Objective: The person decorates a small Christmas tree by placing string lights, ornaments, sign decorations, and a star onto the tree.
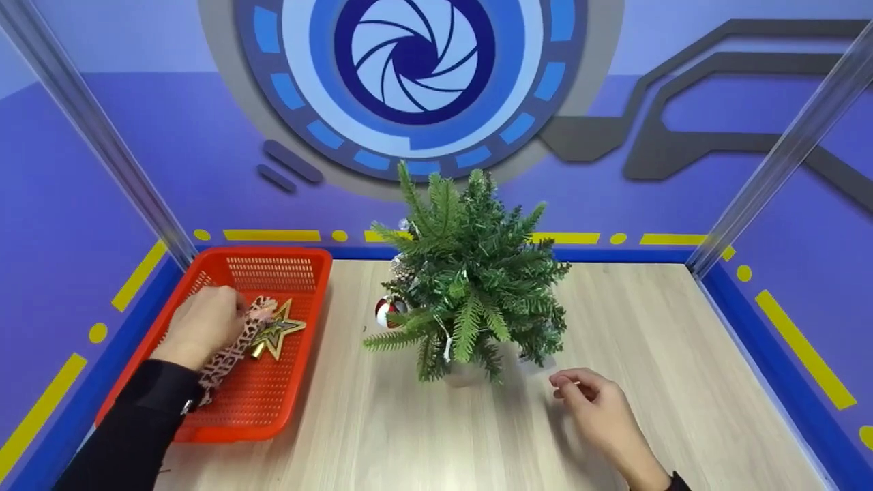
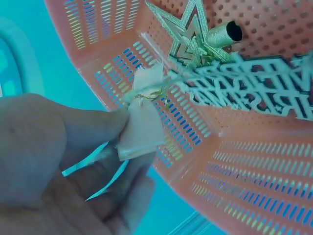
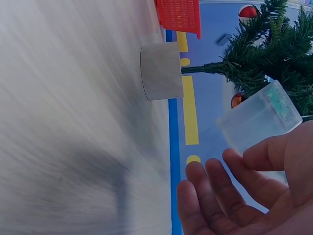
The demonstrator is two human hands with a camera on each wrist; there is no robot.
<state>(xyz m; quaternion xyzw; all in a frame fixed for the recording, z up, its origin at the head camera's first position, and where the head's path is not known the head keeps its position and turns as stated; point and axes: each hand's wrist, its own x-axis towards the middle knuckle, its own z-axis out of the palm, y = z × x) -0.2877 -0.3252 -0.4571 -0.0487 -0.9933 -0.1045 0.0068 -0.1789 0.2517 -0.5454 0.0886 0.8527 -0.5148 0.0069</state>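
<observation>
In the left wrist view my left hand (image 2: 73, 147) pinches a small pale sack-shaped ornament (image 2: 142, 127), tied at its neck with gold thread. From above, that hand (image 1: 208, 320) is inside the red basket (image 1: 317, 327), hiding most of the ornament. Beside it lie a cut-out lettering sign (image 1: 228, 358) and a gold star topper (image 1: 279, 331). My right hand (image 1: 597, 406) is just right of the small Christmas tree (image 1: 477, 286), fingers loosely bent and holding nothing. In the right wrist view a translucent box-shaped ornament (image 3: 259, 117) hangs at the tree, close to the thumb.
The tree stands mid-table in a pale round pot (image 3: 161, 71). A red-and-white ball (image 1: 390, 312) hangs on its left side. Printed blue-purple panels (image 1: 477, 218) and metal corner posts (image 1: 784, 157) border the wooden table (image 1: 655, 327).
</observation>
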